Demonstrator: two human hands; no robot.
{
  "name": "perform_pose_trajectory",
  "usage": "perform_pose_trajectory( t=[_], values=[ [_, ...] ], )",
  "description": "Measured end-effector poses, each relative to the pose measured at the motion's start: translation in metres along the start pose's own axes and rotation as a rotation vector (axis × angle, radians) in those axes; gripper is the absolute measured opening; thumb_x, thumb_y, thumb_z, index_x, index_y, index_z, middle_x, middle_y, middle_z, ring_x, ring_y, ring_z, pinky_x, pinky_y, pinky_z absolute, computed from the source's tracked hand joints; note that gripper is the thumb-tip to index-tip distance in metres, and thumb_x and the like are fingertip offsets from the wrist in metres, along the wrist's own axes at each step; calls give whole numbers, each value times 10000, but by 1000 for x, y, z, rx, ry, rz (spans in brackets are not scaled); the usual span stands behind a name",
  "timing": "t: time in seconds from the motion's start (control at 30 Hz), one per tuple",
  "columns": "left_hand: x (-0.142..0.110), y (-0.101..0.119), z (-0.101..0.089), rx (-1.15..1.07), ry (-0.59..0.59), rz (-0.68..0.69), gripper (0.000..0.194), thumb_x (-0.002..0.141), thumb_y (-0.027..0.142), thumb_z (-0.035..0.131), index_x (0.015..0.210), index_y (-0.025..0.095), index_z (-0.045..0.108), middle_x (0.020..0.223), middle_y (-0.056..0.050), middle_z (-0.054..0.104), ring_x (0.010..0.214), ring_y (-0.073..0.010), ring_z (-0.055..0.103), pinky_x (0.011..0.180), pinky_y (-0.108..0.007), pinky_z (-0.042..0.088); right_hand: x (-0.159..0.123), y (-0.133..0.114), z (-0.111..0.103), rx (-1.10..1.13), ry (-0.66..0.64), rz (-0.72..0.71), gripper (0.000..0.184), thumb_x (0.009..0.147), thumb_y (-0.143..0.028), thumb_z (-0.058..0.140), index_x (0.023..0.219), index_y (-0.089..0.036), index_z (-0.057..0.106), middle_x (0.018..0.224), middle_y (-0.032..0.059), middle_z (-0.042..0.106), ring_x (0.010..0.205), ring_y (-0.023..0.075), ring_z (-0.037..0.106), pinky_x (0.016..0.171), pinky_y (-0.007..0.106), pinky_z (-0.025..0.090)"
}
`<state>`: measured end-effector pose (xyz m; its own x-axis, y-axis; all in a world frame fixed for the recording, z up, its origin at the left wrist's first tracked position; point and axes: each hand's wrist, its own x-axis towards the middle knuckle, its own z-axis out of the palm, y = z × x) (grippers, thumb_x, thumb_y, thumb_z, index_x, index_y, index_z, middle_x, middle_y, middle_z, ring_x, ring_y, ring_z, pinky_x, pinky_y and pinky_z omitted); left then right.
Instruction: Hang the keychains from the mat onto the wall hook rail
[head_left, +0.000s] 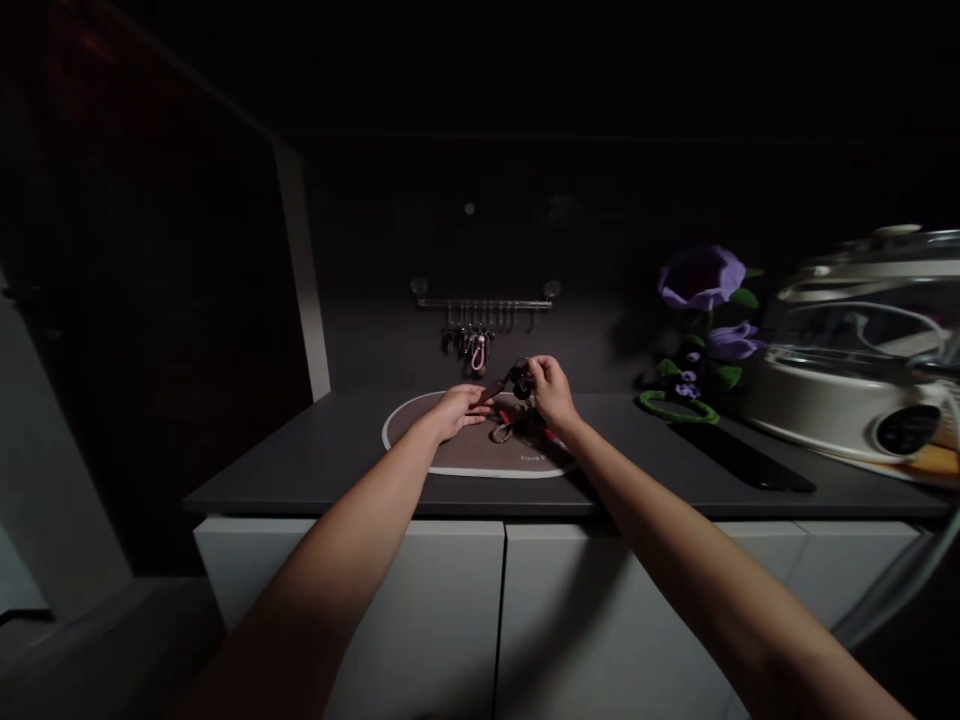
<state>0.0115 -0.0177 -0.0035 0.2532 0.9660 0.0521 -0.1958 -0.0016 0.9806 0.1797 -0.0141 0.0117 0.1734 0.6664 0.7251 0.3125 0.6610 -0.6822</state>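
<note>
My right hand point(553, 388) pinches a dark keychain point(520, 379) just above the mat. To its left, the fingers of my left hand point(456, 410) are closed on the keychain's brownish strap point(491, 391). The keychain's small dark parts hang between the two hands and are too dim to make out. Below them, a grey braided loop point(502, 433) and some red and dark pieces lie on the oval brown mat point(442, 458) with a pale rim. My right hand partly hides these pieces.
A clear hook rail point(484, 303) on the dark wall carries several keys and a pink loop point(478, 353). On the right of the counter point(300, 465) are purple felt flowers point(703, 279), a flat black object point(739, 455) and a white domed appliance point(817, 395).
</note>
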Motion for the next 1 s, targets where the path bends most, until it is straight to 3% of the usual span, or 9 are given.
perform_pose_trajectory(
  t=[0.37,0.57,0.7,0.83,1.0],
  values=[
    [8,-5,4,170,16,153,116,818,238,478,869,151,534,900,-66,637,697,-85,568,635,-204,414,40,-18,14,-3,-6,-24,256,768,-427,425,757,-176,472,691,-2,510,627,115,463,577,232,391],
    [14,-6,4,319,221,275,136,826,236,444,756,144,516,723,-45,616,593,-87,538,560,-193,384,62,-22,19,41,8,73,222,755,-394,441,768,-174,472,645,-15,492,539,102,449,497,223,381],
    [20,-9,0,567,358,420,190,827,259,429,689,156,511,634,-14,579,581,-101,517,586,-212,377,79,-16,21,10,26,106,215,739,-379,449,752,-167,483,600,-29,465,514,92,413,476,209,350],
    [18,-7,-1,738,401,486,192,821,245,421,673,168,516,647,-29,582,622,-128,525,610,-233,359,96,-6,27,-49,66,69,224,717,-375,460,708,-158,513,580,-31,474,538,96,407,520,216,352],
    [14,-4,0,790,427,514,197,822,238,410,668,175,515,665,-45,589,643,-145,526,624,-247,345,109,7,37,-124,128,104,216,709,-354,470,694,-151,541,594,-9,515,553,111,445,554,235,370]
  ],
)
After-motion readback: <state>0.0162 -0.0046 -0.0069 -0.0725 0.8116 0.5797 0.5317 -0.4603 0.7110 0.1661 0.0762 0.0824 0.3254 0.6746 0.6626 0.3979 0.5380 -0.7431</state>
